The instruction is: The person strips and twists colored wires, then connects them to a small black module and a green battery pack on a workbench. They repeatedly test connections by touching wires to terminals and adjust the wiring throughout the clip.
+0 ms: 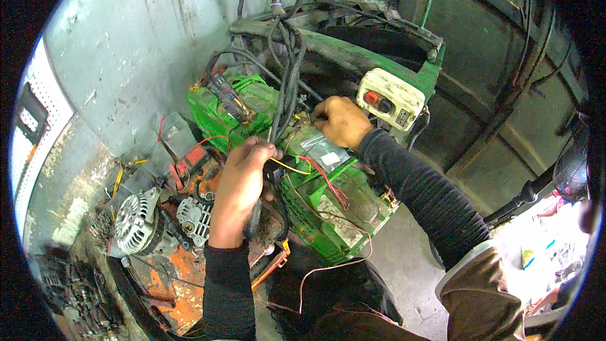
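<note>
My left hand (243,180) is closed, thumb and fingers pressed round black cables (274,131) that hang from a thicker bundle above. A yellow wire (290,167) comes out beside its fingertips. My right hand (344,123) has its fingers curled in among dark cables at the back of a green battery (372,215); what they grip is hidden. On that battery lie a small clear plastic bag (325,150) and red wires (329,180). A second green battery (201,113), with a dark connector (228,98) on top, stands behind my left hand.
A white switch box (410,98) with a red switch sits on a green metal frame (379,53). Left of my left forearm are an alternator (136,222) and other parts on a worn orange surface (183,278). A pale wall (145,44) rises behind, dark metal panels (486,57) at right.
</note>
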Demonstrator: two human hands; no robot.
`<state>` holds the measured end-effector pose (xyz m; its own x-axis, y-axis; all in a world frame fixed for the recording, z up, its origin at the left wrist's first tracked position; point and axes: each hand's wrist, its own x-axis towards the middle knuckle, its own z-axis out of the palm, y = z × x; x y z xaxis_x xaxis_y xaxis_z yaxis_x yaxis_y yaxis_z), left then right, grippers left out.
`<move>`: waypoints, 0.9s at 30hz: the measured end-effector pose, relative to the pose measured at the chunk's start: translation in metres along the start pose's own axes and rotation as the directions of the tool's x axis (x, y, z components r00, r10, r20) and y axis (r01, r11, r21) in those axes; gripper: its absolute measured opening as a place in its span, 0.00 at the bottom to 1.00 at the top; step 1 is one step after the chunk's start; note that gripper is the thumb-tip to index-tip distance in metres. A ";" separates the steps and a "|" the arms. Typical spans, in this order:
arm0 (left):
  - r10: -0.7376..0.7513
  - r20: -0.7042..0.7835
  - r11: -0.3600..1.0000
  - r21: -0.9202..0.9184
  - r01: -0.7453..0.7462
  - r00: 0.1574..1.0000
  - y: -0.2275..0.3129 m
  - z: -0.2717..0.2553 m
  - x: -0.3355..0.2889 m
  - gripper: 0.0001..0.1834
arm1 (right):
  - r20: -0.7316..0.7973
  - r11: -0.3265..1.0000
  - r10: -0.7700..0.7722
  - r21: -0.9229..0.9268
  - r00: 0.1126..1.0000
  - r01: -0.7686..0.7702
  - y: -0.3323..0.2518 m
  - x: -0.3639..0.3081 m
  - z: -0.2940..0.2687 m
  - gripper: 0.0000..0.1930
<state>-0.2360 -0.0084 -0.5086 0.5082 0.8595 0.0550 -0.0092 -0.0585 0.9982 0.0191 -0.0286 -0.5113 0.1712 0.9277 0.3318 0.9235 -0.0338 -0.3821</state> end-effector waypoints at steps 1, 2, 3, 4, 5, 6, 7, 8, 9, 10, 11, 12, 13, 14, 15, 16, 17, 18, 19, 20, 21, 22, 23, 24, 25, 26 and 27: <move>0.019 -0.017 0.998 0.060 -0.018 1.000 0.003 0.003 0.003 0.17 | 0.004 1.000 -0.007 -0.004 1.000 0.007 0.000 0.000 0.001 0.10; 0.073 -0.014 0.980 0.185 -0.069 0.997 0.006 0.005 0.007 0.17 | -0.001 0.998 -0.023 -0.053 1.000 0.023 0.000 0.000 0.001 0.11; 0.113 -0.010 0.949 0.297 -0.105 0.994 0.008 0.009 0.011 0.16 | 0.006 0.998 -0.039 -0.048 0.999 0.039 0.000 -0.001 0.002 0.11; 0.151 -0.001 0.904 0.405 -0.138 0.988 0.009 0.012 0.016 0.16 | 0.018 0.998 -0.056 -0.039 0.998 0.056 0.000 0.000 0.002 0.11; 0.199 0.018 0.850 0.495 -0.181 0.980 0.010 0.016 0.022 0.15 | 0.014 0.995 -0.093 -0.021 0.996 0.093 0.001 -0.001 0.001 0.11; 0.192 0.018 0.837 0.520 -0.173 0.981 0.011 0.020 0.029 0.13 | 0.021 0.995 -0.086 -0.040 0.996 0.087 0.000 0.000 0.001 0.11; 0.241 0.015 0.784 0.587 -0.204 0.970 0.011 0.025 0.036 0.13 | 0.030 0.996 -0.086 -0.033 0.996 0.087 0.000 0.000 0.001 0.11; 0.314 0.024 0.718 0.648 -0.254 0.949 0.011 0.029 0.042 0.13 | 0.024 0.996 -0.090 -0.024 0.996 0.090 0.000 0.000 0.001 0.11; 0.361 0.038 0.646 0.710 -0.280 0.932 0.012 0.032 0.047 0.12 | 0.014 0.995 -0.094 -0.016 0.995 0.094 0.000 0.000 0.001 0.10; 0.320 0.019 0.656 0.717 -0.236 0.947 0.012 0.036 0.051 0.12 | 0.045 0.998 -0.064 -0.027 0.997 0.065 0.001 0.002 0.000 0.11; 0.342 0.021 0.612 0.754 -0.239 0.940 0.013 0.039 0.055 0.11 | 0.076 0.999 -0.031 -0.039 0.997 0.034 0.001 0.003 0.000 0.13; 0.362 0.024 0.563 0.791 -0.239 0.932 0.014 0.043 0.060 0.11 | 0.108 0.999 0.006 -0.053 0.994 0.000 0.002 0.003 0.000 0.14; 0.382 0.028 0.512 0.826 -0.236 0.924 0.015 0.046 0.063 0.10 | 0.106 0.997 0.018 -0.072 0.994 -0.011 0.003 0.004 0.000 0.14; 0.331 0.028 0.530 0.821 -0.211 0.943 0.017 0.048 0.065 0.11 | 0.105 0.996 0.030 -0.090 0.994 -0.021 0.004 0.004 0.000 0.14; 0.337 0.055 0.457 0.863 -0.214 0.940 0.018 0.051 0.068 0.11 | 0.104 0.994 0.042 -0.107 0.994 -0.031 0.005 0.004 0.001 0.15; 0.333 0.092 0.384 0.896 -0.224 0.938 0.021 0.052 0.070 0.11 | 0.112 0.997 0.038 -0.075 0.993 -0.030 0.006 0.005 0.001 0.15; 0.326 0.130 0.307 0.923 -0.235 0.937 0.022 0.055 0.072 0.11 | 0.094 0.998 0.022 -0.065 0.995 -0.016 0.008 0.005 0.002 0.15; 0.264 0.114 0.336 0.920 -0.202 0.958 0.025 0.056 0.074 0.11 | 0.076 0.998 0.005 -0.056 0.997 -0.001 0.009 0.005 0.004 0.15; 0.202 0.105 0.305 0.938 -0.165 0.974 0.026 0.058 0.076 0.12 | 0.068 0.998 0.013 -0.055 0.998 -0.009 0.011 0.005 0.006 0.15; 0.163 0.093 0.268 0.954 -0.135 0.982 0.029 0.060 0.079 0.12 | 0.072 0.998 -0.033 -0.054 0.997 0.037 0.013 0.005 0.006 0.14; 0.124 0.079 0.229 0.968 -0.106 0.989 0.031 0.061 0.082 0.13 | 0.069 0.997 -0.032 -0.062 0.997 0.036 0.014 0.006 0.008 0.14; 0.098 0.085 0.222 0.969 -0.105 0.992 0.032 0.061 0.084 0.15 | 0.060 0.997 -0.035 -0.064 0.998 0.039 0.016 0.007 0.010 0.13; 0.073 0.105 0.204 0.972 -0.118 0.992 0.033 0.060 0.085 0.15 | 0.065 0.997 -0.018 -0.070 0.998 0.022 0.017 0.008 0.011 0.13; 0.057 0.123 0.190 0.973 -0.132 0.991 0.033 0.059 0.085 0.15 | 0.101 0.996 -0.008 -0.093 0.995 0.017 0.018 0.010 0.012 0.13; 0.042 0.140 0.176 0.974 -0.145 0.989 0.032 0.058 0.085 0.15 | 0.095 0.998 -0.025 -0.059 0.995 0.031 0.019 0.010 0.012 0.13; 0.056 0.130 0.202 0.969 -0.139 0.990 0.032 0.056 0.085 0.15 | 0.088 0.999 -0.035 -0.024 0.996 0.038 0.019 0.010 0.012 0.13; 0.073 0.148 0.203 0.966 -0.160 0.986 0.031 0.054 0.085 0.15 | 0.090 1.000 -0.030 0.005 0.995 0.030 0.019 0.010 0.011 0.13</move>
<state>-0.1465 0.0349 -0.4743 0.6283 0.7681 0.1237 0.7485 -0.6402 0.1728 0.0344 -0.0161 -0.5252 0.1116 0.9580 0.2641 0.9263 -0.0041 -0.3767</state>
